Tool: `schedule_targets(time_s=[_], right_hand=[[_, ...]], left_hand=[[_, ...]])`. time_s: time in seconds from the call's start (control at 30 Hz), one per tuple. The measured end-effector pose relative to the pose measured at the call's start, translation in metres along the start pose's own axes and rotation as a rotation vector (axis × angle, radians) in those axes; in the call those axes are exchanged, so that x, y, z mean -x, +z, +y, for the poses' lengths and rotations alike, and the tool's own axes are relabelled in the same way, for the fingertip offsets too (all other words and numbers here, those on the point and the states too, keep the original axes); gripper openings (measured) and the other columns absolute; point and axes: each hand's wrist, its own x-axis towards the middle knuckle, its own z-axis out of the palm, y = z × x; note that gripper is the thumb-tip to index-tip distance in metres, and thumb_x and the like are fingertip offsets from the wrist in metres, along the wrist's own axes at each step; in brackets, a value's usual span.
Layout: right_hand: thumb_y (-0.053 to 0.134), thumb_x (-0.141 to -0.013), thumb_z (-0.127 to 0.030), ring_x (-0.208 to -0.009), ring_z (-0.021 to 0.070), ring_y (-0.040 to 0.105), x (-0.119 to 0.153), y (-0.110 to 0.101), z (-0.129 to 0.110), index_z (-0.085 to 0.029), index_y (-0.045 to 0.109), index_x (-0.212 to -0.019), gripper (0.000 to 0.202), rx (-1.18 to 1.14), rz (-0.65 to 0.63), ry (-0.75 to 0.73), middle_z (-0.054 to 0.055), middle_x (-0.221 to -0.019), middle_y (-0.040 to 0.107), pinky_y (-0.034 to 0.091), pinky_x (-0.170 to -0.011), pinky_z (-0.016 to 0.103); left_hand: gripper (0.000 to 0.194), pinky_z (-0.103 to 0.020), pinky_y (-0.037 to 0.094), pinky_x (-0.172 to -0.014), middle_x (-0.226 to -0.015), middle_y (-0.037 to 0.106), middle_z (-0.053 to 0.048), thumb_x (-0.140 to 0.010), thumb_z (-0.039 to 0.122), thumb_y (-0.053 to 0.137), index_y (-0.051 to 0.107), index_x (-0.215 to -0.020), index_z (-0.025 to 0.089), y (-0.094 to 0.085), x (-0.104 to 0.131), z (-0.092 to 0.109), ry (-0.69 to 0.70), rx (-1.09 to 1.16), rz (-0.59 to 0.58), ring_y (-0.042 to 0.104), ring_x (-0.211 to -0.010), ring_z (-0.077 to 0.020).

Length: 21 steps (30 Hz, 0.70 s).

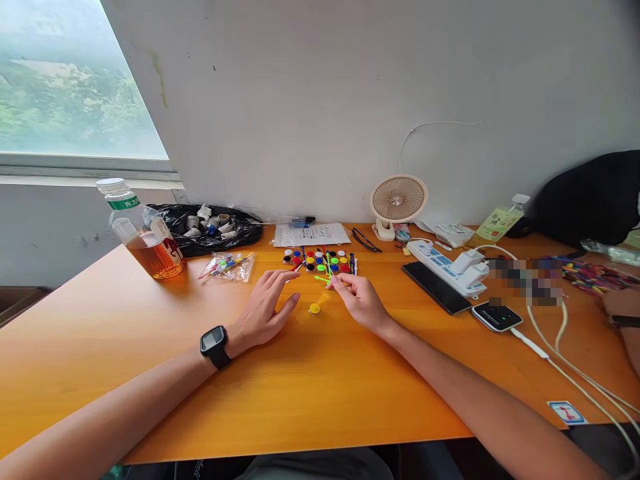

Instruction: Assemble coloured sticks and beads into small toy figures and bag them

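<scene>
My right hand (361, 301) is closed in a pinch, with a thin green plastic stick (323, 279) at its fingertips. My left hand (273, 307), wearing a black watch (215, 345), hovers above the table with fingers apart and nothing in them. Between the two hands a small round yellow piece (314, 309) sits on the wood. Just beyond my fingers lie rows of small round pieces (320, 261) in red, blue, black, white, green and yellow, with thin coloured sticks among them. A dark red stick (299, 266) lies close to my left fingertips.
At the left stand a tea bottle (155, 243), a black plastic bag (240, 230) and a clear packet (229, 267). Behind are a paper sheet (325, 235), glasses (366, 240) and a fan (399, 203). A phone (435, 288), power strip (445, 267) and cables occupy the right.
</scene>
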Motion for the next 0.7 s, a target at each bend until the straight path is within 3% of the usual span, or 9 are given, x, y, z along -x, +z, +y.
schedule_targets(time_s=[0.17, 0.27, 0.53, 0.7], right_hand=[[0.052, -0.103, -0.062, -0.050, 0.0117, 0.027, 0.002, 0.002, 0.003, -0.018, 0.072, -0.086, 0.051, 0.068, 0.005, -0.064, -0.006, -0.055, 0.034, 0.017, -0.052, 0.030], [0.052, -0.104, -0.062, -0.051, 0.0123, 0.030, 0.001, 0.000, 0.004, -0.018, 0.073, -0.085, 0.052, 0.100, 0.021, -0.078, -0.005, -0.056, 0.037, 0.020, -0.053, 0.030], [0.051, -0.105, -0.059, -0.053, 0.0133, 0.033, 0.000, -0.003, 0.004, -0.019, 0.073, -0.083, 0.051, 0.152, 0.052, -0.113, -0.004, -0.057, 0.041, 0.022, -0.055, 0.030], [0.050, -0.106, -0.058, -0.051, 0.0130, 0.033, 0.002, -0.003, 0.002, -0.019, 0.073, -0.084, 0.050, 0.211, 0.040, -0.134, -0.005, -0.056, 0.037, 0.022, -0.055, 0.031]], left_hand=[[0.028, -0.044, 0.049, -0.104, -0.130, 0.066, -0.009, -0.107, 0.032, 0.052, 0.055, -0.134, 0.024, 0.001, -0.003, -0.014, -0.032, -0.095, 0.067, 0.059, -0.120, -0.0282], [0.027, -0.049, 0.046, -0.109, -0.128, 0.067, -0.009, -0.106, 0.031, 0.053, 0.057, -0.131, 0.024, -0.002, -0.006, -0.028, -0.041, -0.166, 0.087, 0.059, -0.121, -0.0297], [0.038, -0.055, 0.049, -0.112, -0.142, 0.068, -0.010, -0.106, 0.034, 0.050, 0.068, -0.138, 0.026, -0.003, -0.010, -0.055, -0.008, -0.186, -0.097, 0.059, -0.128, -0.0316], [0.032, -0.053, 0.050, -0.108, -0.126, 0.077, -0.007, -0.106, 0.037, 0.052, 0.076, -0.124, 0.025, -0.004, -0.010, -0.057, 0.007, -0.234, -0.134, 0.061, -0.120, -0.0317]])
